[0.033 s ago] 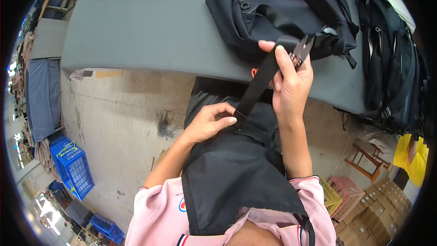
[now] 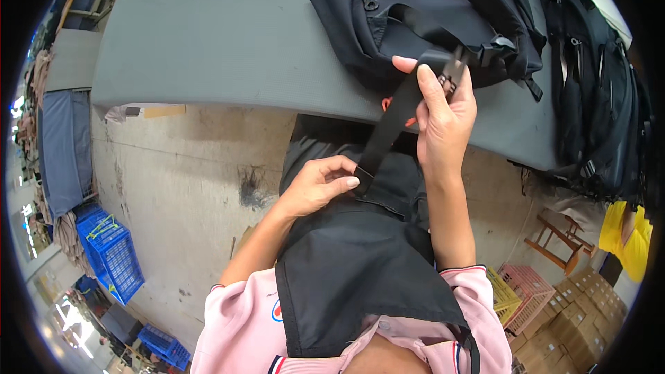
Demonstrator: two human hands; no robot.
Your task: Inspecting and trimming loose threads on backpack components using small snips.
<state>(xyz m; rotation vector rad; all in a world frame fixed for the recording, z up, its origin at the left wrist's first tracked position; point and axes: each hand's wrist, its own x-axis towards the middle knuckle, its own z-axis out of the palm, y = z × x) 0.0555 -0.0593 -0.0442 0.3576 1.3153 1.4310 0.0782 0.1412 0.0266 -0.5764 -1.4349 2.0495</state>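
Note:
A dark backpack lies on the grey-covered table in front of me. From its lower side runs a black webbing strap, drawn down toward my lap. My left hand pinches the strap's lower end between thumb and fingers. Higher up, my right hand has its thumb on the strap and also grips a small pair of thread snips, whose blurred metal blades point up toward the bag. Bits of orange, perhaps the snips' handle, show beside the strap. A black plastic buckle sits just past the blades.
More dark backpacks are stacked at the table's right end. The grey table has its near edge just beyond my lap. Blue crates stand on the floor at left; a wooden stool and cardboard boxes are at right.
The snips' blades, spread apart before, now look closer together and blurred. The strap and the buckle near the blades have shifted slightly. My left hand keeps its pinch.

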